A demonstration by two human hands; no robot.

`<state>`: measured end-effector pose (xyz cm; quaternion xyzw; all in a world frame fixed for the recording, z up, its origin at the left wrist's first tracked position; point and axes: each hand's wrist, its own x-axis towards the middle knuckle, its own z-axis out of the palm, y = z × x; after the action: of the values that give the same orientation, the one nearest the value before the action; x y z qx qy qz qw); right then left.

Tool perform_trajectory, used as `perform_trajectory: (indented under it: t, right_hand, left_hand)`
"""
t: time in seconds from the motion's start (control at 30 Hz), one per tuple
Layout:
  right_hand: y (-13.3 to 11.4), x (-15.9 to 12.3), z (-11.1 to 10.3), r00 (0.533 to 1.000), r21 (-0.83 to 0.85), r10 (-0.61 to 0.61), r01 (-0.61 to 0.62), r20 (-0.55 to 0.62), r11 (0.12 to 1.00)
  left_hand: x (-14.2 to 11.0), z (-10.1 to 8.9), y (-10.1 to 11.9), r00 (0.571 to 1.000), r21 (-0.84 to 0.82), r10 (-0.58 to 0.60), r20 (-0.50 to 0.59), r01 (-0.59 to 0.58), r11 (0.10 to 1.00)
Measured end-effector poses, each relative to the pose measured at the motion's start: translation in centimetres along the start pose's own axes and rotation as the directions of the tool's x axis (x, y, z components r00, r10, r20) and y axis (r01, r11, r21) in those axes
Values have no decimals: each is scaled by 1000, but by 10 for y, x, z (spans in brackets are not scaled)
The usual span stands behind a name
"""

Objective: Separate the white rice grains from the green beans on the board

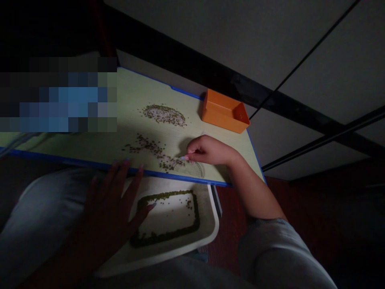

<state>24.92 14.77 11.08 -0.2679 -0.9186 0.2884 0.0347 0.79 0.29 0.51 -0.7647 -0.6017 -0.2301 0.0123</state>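
The desk (210, 132) is pale yellow with blue edges. Two piles of small seeds lie on it. The far pile (165, 114) is a rounded heap near the middle of the far edge, with green seeds and pale bits mixed up. The near pile (147, 145) is more spread out and looks darker. It runs in a messy line toward the near edge, close to the right hand (210, 150).

The right hand comes in over the right part of the desk. Its thumb and pointing finger are pinched together, right by the end of the near pile. It is too dim to tell if a seed is between them. Under and beside that hand is a faint round shape (192, 169) with a bumpy pattern.

The left hand (112, 204) is dark, with its fingers spread wide. The long fingers reach up to the near edge, and the thumb is over the tub (212, 224). It is not clear if they touch anything.

The tub is white and sits below the near edge. Green seeds (168, 237) line the sides of its flat bottom, with a few loose ones in the middle. An orange box (224, 116) stands at the far right corner, with its open top up.
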Motion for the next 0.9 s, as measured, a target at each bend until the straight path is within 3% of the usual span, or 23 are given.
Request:
perform_trajectory:
  t: [0.5, 0.9]
  right_hand:
    - [0, 0, -1, 1000, 16, -2, 2, 3, 1000]
    - [1, 2, 1, 994, -89, 53, -62, -97, 994]
  left_hand:
    - [1, -3, 1, 1000, 30, 0, 31, -1, 1000]
    - [0, -3, 1, 1000, 11, 3, 20, -3, 1000]
